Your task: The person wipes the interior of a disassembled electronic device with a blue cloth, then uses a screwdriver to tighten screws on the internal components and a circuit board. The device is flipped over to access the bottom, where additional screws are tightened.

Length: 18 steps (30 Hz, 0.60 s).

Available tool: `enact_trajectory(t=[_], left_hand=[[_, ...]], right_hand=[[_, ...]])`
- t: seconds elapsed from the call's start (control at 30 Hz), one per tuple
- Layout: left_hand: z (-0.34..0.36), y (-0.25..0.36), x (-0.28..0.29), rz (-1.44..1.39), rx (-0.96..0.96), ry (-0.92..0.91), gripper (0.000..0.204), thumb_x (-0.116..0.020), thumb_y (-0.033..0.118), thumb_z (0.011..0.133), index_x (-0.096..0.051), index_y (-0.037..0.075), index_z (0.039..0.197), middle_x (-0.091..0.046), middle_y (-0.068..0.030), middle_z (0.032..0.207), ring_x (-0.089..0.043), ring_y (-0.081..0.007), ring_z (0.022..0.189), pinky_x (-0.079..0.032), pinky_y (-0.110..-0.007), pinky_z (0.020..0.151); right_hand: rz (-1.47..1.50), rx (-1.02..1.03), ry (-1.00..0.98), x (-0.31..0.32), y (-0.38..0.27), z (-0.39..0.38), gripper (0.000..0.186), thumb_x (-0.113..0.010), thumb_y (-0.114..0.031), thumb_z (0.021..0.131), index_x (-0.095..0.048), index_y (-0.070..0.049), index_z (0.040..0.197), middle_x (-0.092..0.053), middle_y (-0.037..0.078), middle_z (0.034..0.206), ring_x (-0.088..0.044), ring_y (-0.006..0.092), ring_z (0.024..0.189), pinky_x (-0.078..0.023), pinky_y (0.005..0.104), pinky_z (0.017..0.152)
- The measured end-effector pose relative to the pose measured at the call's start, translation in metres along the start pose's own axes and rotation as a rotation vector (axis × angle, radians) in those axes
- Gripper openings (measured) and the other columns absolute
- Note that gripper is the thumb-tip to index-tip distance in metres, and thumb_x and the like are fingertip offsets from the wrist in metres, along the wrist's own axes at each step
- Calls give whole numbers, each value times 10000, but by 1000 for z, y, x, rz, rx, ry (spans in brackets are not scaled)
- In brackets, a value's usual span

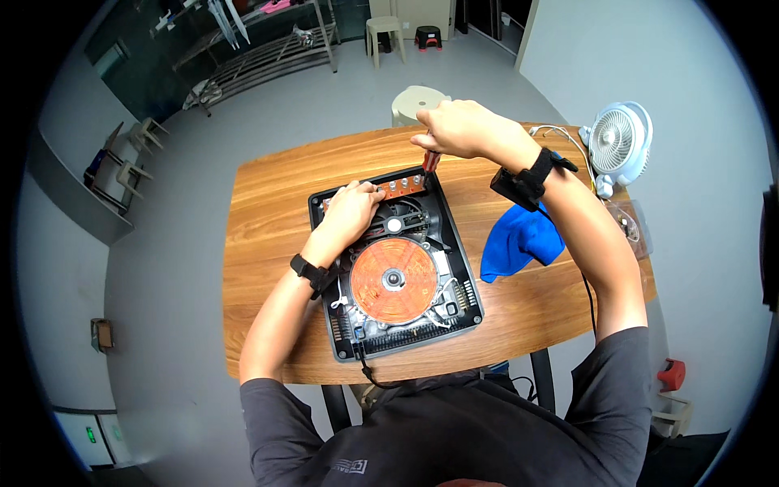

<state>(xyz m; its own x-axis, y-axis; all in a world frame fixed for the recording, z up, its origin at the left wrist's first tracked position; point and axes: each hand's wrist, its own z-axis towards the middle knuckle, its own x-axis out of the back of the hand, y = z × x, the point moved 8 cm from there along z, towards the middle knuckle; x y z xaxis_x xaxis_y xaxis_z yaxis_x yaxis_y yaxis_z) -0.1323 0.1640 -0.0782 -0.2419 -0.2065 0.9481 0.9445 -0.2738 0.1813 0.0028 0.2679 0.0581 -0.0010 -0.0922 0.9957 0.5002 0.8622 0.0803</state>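
Note:
An opened induction cooker (459, 268) with a black housing lies on the wooden table (268, 243). Its round copper coil (393, 280) shows in the middle, and a narrow brown circuit board (399, 187) runs along the far edge. My left hand (351, 213) rests on the cooker's far left part, fingers touching the board. My right hand (458, 128) is closed around a red-handled screwdriver (429, 161), its tip pointing down at the board's right end.
A blue cloth (518, 240) lies right of the cooker. A small white fan (618, 142) and a clear plastic box (629, 223) stand at the table's right edge. A pale stool (412, 101) sits beyond the table. A black cord (369, 373) leaves the cooker's near side.

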Motion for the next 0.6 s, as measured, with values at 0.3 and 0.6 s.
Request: enact_trajectory(t=[0.3, 0.6], left_hand=[[1, 0, -2, -11, 0, -18, 266, -600, 175, 987, -768, 48, 1149, -719, -124, 1134, -641, -320, 1074, -522, -441, 953], [-1, 1, 0, -17, -7, 1, 263, -606, 167, 981, -767, 49, 1153, -722, -123, 1137, -642, -319, 1081, -525, -440, 960]], right_hand=[[221, 140, 26, -3, 0, -7, 366, -588, -346, 1018, -514, -3, 1120, -623, 261, 1109, -671, 459, 1002, -556, 509, 845], [120, -97, -164, -1, -3, -3, 381, -565, -347, 1029, -520, 23, 1108, -666, 288, 1139, -675, 436, 1032, -553, 507, 865]])
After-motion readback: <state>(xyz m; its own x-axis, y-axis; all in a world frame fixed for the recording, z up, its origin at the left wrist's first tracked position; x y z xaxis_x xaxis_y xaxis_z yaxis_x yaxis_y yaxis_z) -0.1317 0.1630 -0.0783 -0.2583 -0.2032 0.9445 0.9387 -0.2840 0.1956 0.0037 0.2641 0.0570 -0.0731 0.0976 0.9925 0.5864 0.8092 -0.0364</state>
